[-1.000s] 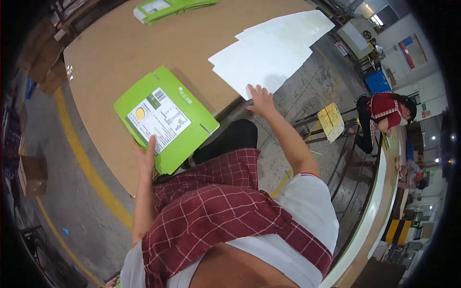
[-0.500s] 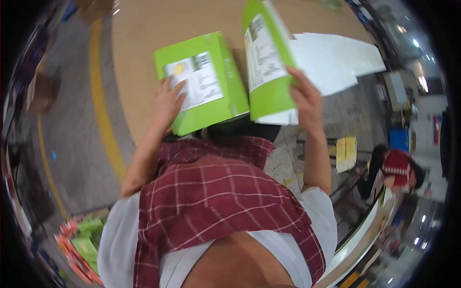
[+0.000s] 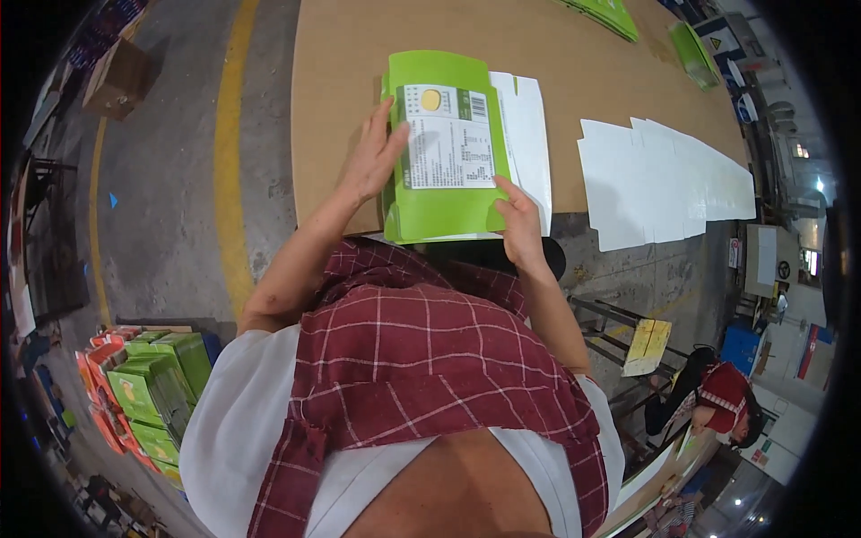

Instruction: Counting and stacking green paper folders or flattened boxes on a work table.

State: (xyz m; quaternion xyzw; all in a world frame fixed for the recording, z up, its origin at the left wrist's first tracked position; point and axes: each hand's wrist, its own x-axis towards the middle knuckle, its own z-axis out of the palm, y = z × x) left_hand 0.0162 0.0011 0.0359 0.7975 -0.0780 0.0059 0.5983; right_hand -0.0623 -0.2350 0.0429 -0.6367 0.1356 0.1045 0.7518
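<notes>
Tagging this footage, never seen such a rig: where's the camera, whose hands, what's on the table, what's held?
No machine here: just a person's bare hands. Every picture comes from a fisheye camera on the person's head, looking down, so straight edges bend.

On the brown table, a green printed cardboard blank lies over a white sheet that sticks out on its right. Overlapping white sheets lie farther right, and flat green cardboard pieces at the far side.

The left hand lies on the blank's left edge; the right hand touches its right edge. How firmly either grips isn't clear.
</notes>
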